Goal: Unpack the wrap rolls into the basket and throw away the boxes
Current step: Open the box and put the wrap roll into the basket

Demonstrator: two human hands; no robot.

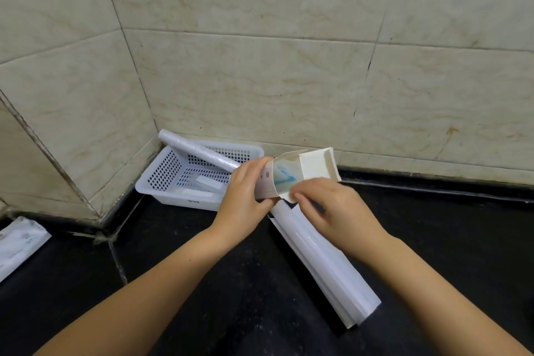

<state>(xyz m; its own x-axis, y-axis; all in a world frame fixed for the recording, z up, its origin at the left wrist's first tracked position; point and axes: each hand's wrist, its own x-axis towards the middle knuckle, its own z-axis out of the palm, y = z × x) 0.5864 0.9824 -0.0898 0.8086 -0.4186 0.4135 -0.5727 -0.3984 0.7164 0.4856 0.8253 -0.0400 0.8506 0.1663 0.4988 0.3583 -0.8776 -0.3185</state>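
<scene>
White cardboard box (300, 175) gripped in both hands above a black counter (202, 283).

Left hand (244, 196) has its fingers wrapped around the box's near end, thumb pressed beneath; right hand (332, 208) has its fingertips pressed together on a flap at the same end, blurred. Box's printed side shows a pale blue picture and a small code mark, too small to read; its far end stands open. One wrap roll (199, 153) leans across the white perforated basket (161, 179) in the tiled corner, its upper end over the rim. A long white roll or carton (326, 266), which I cannot tell, lies on the counter under the hands. A white packet (17, 243) with unreadable print lies at far left.
</scene>
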